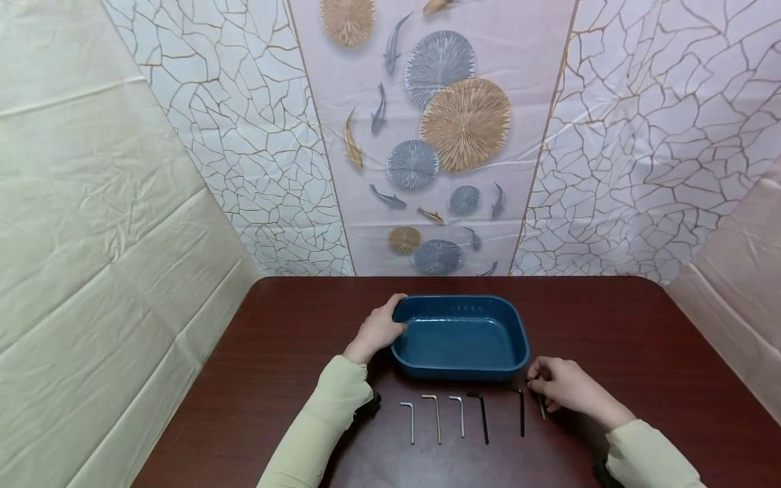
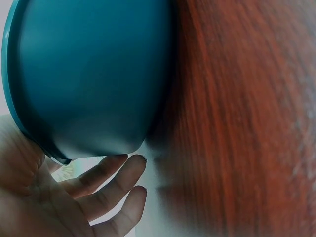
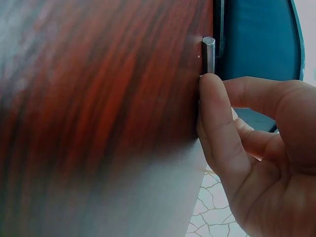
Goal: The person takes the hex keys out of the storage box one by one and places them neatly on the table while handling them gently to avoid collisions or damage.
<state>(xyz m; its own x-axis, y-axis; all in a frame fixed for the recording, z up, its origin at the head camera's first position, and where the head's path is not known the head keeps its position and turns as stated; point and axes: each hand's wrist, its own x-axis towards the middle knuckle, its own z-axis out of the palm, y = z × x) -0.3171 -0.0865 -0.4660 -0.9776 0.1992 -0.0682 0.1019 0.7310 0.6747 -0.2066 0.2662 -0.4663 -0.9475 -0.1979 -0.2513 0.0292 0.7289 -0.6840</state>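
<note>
A deep blue rectangular dish (image 1: 460,344) stands on the table, its inside bare. My left hand (image 1: 378,331) grips its left end, thumb over the rim and the other fingers on the outside, as the left wrist view shows beside the dish wall (image 2: 94,74). Just off the dish's front right corner, my right hand (image 1: 567,386) pinches a hex key (image 1: 542,407). In the right wrist view, the key's silvery six-sided end (image 3: 209,52) sticks out past the fingertips; the rest is hidden by the fingers. A black hex key (image 1: 521,413) lies just left of this hand.
Left of that black key, a row of more L-shaped hex keys lies before the dish: another black one (image 1: 485,420), two silvery ones (image 1: 462,417) and a brass-toned one (image 1: 438,420). The dark red wooden table (image 1: 274,420) meets a patterned cloth backdrop (image 1: 293,203) behind.
</note>
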